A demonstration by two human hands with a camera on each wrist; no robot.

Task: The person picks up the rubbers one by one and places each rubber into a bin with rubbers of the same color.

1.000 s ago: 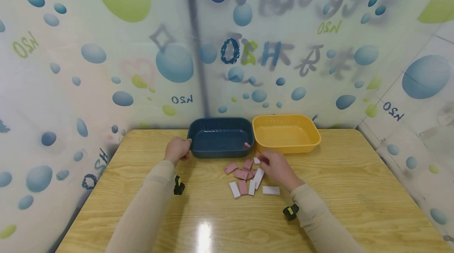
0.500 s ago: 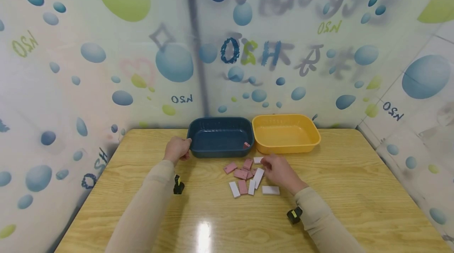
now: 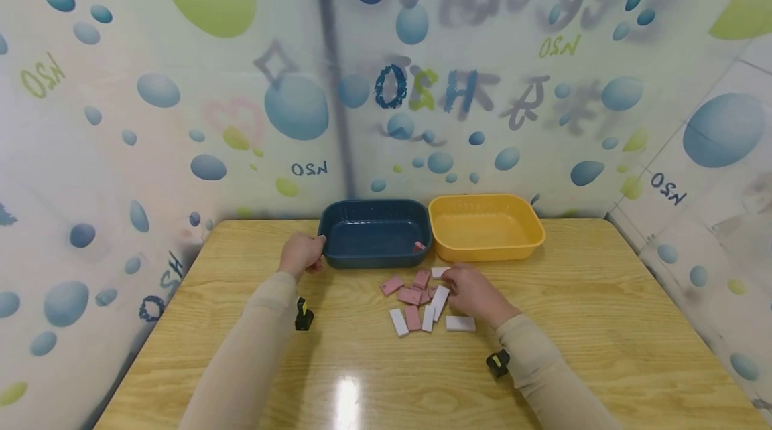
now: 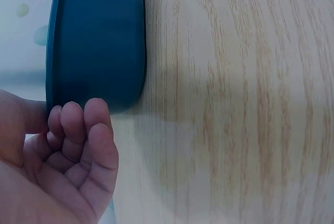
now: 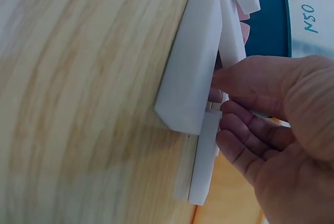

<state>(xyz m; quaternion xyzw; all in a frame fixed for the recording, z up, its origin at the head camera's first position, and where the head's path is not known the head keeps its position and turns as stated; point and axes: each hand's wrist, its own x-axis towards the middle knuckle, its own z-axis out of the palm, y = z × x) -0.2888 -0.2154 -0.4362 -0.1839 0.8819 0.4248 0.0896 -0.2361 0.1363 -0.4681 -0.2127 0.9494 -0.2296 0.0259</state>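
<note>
The left hand [image 3: 301,254], fingers curled, holds the left end of the blue tray [image 3: 374,237]. The right hand [image 3: 475,293] is half closed, its fingertips at the right end of the far white block [image 3: 438,272] – I cannot tell whether it pinches it. Nearer on the worktop [image 3: 338,349] lie 4 more white blocks [image 3: 461,323], beside several pink blocks [image 3: 413,317]; 1 pink piece [image 3: 419,246] sits inside the blue tray – near its right end.

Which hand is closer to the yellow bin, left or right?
Right. The right hand is by the blocks, just in front of the yellow bin; the left hand holds the blue bin at its left end, farther away.
</note>
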